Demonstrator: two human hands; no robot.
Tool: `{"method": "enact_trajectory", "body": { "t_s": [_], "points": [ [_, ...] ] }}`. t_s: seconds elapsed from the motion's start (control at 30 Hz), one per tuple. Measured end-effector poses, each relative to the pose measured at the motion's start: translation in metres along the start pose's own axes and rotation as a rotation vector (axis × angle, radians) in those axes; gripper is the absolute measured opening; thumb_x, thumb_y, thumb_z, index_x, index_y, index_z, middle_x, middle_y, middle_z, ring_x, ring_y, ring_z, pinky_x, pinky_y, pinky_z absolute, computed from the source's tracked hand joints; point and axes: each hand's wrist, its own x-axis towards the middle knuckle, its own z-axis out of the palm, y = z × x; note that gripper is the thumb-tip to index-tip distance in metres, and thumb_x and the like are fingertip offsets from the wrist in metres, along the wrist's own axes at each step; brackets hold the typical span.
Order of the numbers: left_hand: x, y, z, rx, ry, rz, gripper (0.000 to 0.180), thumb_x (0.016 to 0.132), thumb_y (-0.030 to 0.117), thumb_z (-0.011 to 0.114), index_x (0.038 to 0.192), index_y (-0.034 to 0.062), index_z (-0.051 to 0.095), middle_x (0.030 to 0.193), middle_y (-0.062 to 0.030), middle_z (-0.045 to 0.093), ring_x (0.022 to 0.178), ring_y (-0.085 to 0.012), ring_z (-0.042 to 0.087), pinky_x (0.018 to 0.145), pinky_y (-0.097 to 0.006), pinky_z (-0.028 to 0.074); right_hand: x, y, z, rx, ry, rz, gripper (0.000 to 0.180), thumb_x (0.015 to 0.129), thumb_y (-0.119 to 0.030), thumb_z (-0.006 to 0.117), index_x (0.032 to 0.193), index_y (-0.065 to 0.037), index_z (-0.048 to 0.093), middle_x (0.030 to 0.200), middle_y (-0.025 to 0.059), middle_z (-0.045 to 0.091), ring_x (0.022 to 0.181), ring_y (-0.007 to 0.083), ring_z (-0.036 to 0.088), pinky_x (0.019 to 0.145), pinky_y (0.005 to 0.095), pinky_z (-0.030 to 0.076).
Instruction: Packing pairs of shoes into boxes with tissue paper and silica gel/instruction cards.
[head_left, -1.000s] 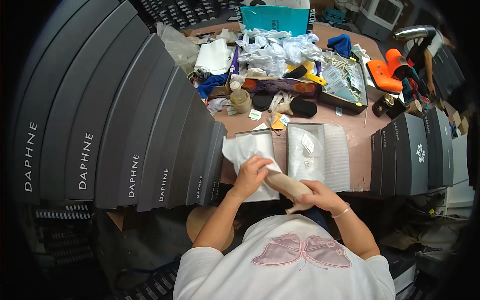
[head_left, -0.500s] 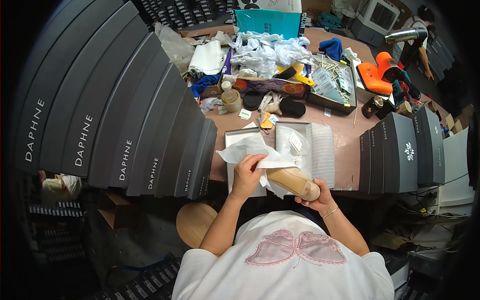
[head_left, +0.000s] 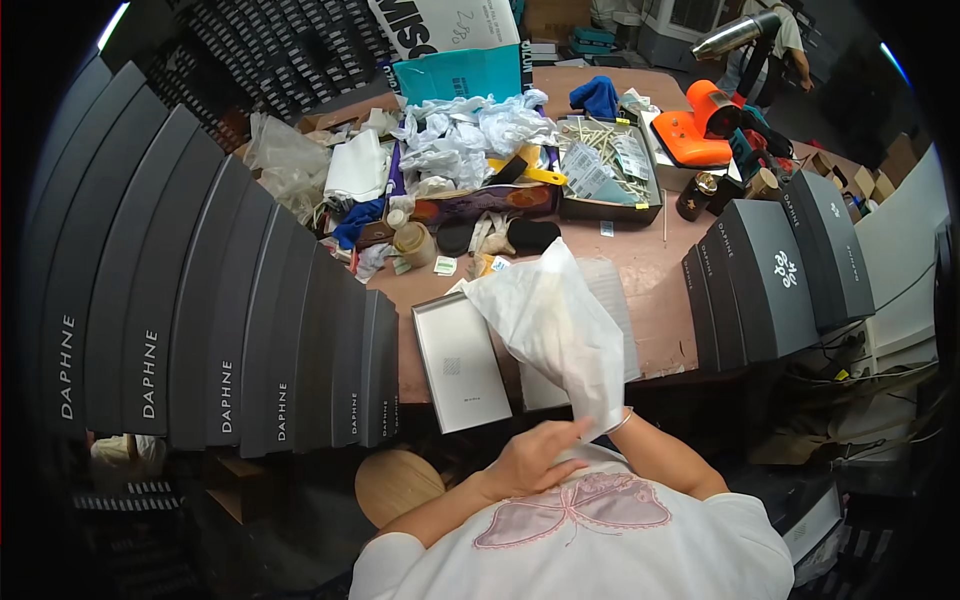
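A beige shoe, now hidden inside thin white tissue paper (head_left: 560, 325), is held up over the near edge of the table. My right hand is behind the lower part of this bundle and holds it up. Paper covers its fingers; only the wrist (head_left: 622, 424) with a thin bracelet shows plainly. My left hand (head_left: 540, 460) is close against the paper's lower end, its fingers stretched and thumb apart. To the left lies an open grey tray-like shoebox part (head_left: 462, 360) with a pale inside. White padding sheet (head_left: 605, 290) shows behind the bundle.
Dark shoeboxes (head_left: 240, 330) stand in a long row at left, with more boxes (head_left: 765, 280) at right. Farther back are crumpled white paper (head_left: 470, 135), a box of sticks and labels (head_left: 610, 165), a pump bottle (head_left: 411, 242) and an orange device (head_left: 690, 130). Another person stands beyond.
The tissue paper now covers the shoe, whose beige sole showed before. The bundle is raised more upright and nearer my body. My left hand has left the paper's upper edge and come down toward me.
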Motion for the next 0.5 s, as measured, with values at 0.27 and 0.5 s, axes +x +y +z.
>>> {"method": "enact_trajectory", "body": {
  "t_s": [0.27,0.5],
  "points": [
    [-0.050,-0.103,-0.011,-1.120,0.795,-0.841,0.070,0.083,0.019,0.066,0.142,0.0068,0.030,0.132,-0.0112,0.046,0.121,-0.0230,0.045,0.102,-0.038,0.038,-0.016,-0.038,0.041,-0.780,-0.614,-0.347,0.041,0.086,-0.025,0.059,0.122,-0.006,0.057,0.122,0.0135,0.058,0.113,0.0256,0.056,0.093,0.0355,0.046],
    [-0.017,-0.093,-0.103,-0.432,0.246,-0.699,0.090,0.065,-0.010,0.061,0.146,0.0069,0.025,0.123,-0.0100,0.053,0.109,-0.0177,0.054,0.094,-0.029,0.043,-0.022,-0.031,-0.063,0.337,-0.295,0.350,0.071,0.084,-0.028,0.066,0.143,-0.008,0.032,0.139,0.0149,0.041,0.127,0.0261,0.042,0.099,0.0365,0.040]
  ]
}}
